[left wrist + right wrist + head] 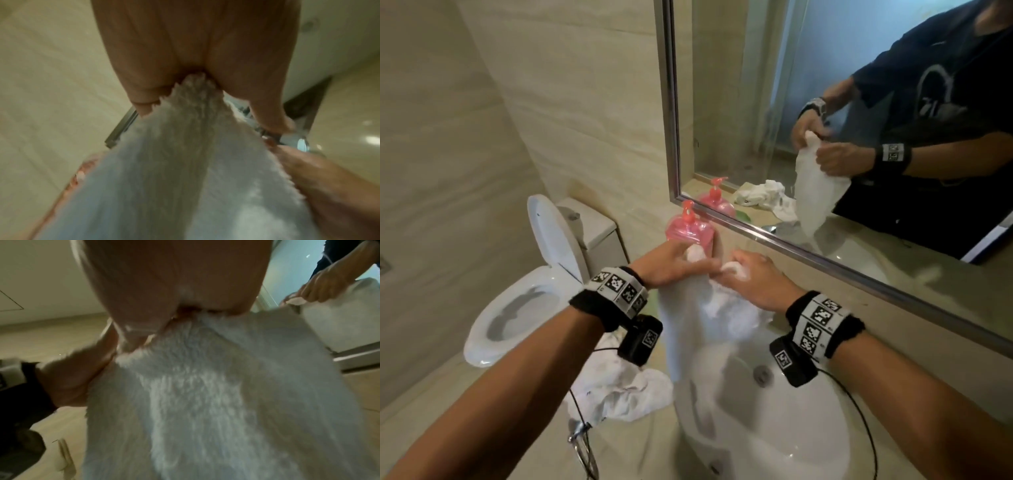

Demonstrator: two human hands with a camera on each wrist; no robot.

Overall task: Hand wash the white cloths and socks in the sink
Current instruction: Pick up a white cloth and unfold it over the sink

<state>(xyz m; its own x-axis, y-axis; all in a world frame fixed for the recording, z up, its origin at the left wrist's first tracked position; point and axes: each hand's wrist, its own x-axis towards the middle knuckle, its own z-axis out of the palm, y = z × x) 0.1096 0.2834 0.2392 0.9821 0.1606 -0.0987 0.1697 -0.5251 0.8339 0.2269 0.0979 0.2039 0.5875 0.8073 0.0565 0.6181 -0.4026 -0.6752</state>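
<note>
A white cloth (695, 318) is held up over the sink (767, 425), gripped at its top edge by both hands, the rest hanging down toward the basin. The left hand (671, 265) is closed around a bunched corner of the cloth, a white tuft poking out past the fingers; in the left wrist view the cloth (185, 162) is seen pinched in the fist of that hand (195, 48) and fanning out below. The right hand (751, 279) is also clenched on the cloth at 3 o'clock from the left, close beside it, with foam on the knuckles; in the right wrist view the fabric (205, 394) is clamped in that hand (174, 280) and the left hand (78, 374) is seen at 9 o'clock. A pile (619, 390) of white laundry lies on the counter (640, 452) at 9 o'clock of the sink, just beside its rim; cloths or socks cannot be told apart there. A pink pump bottle (690, 229) stands at 12 o'clock of the left hand, against the mirror (859, 102), in which both hands and the hanging cloth are reflected. A toilet (534, 284) with raised lid is seen at 9 o'clock, well apart from the sink. Marker wristbands and small black cameras are worn on both wrists.
</note>
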